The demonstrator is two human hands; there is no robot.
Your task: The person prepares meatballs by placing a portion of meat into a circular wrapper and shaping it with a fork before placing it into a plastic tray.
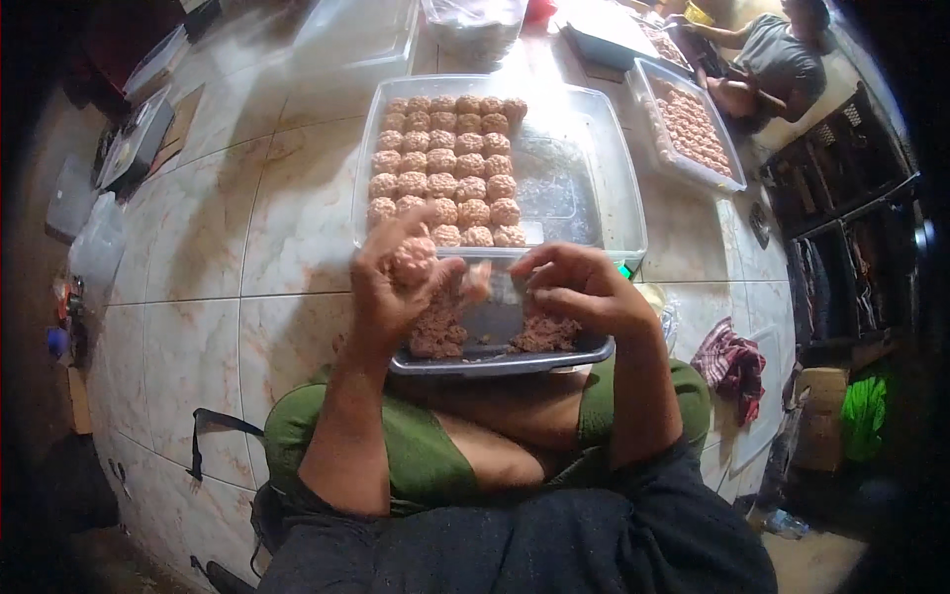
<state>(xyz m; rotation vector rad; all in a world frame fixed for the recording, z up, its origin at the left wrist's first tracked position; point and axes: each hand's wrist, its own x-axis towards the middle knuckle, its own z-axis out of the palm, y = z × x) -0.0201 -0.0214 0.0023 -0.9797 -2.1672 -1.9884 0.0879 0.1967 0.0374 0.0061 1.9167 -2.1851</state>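
My left hand (381, 287) holds a round, knobbly pinkish-brown ball (414, 261) between its thumb and fingers, above the left side of a dark shallow tray (485, 364). My right hand (594, 287) hovers over the tray's right side, its fingers bent, with a gap between thumb and forefinger and nothing visible in it. Between the hands is a small, blurred pale pink piece (477, 281). Brown crumbly mixture lies in the tray in a left heap (438, 337) and a right heap (547, 333). Just beyond, a clear plastic box (638, 213) contains rows of similar balls (441, 160) on its left side.
Another clear box (732, 184) full of balls stands at the far right, near a seated person (782, 64). A checked cloth (730, 366) lies on the tiled floor (198, 346) to my right. Dark crates (841, 158) stand at the right edge.
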